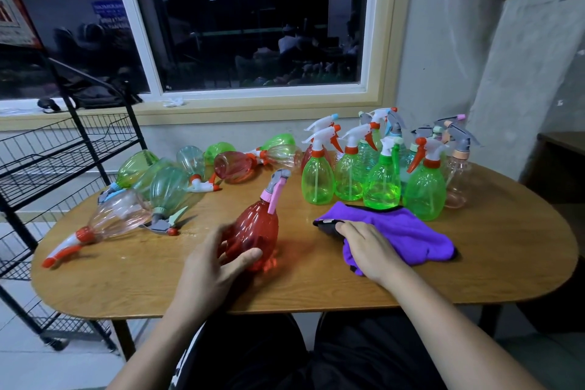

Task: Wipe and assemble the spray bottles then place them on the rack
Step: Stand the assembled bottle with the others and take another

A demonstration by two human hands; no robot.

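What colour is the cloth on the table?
The cloth is purple with a black edge; the head view shows it best.

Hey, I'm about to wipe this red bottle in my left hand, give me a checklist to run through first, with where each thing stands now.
1. Hold: ok, the left hand wraps thumb and fingers round the red bottle low on its body.
2. Wiper in reach: ok, the right hand rests on the purple cloth on the table; firm grip cannot tell.
3. The spray head sits on the red bottle: ok by sight; tightness cannot tell.
4. Space to wipe: not ok, the standing green bottles crowd the cloth's far edge.
5. Room on the rack: ok, its visible wire shelves show no bottles.
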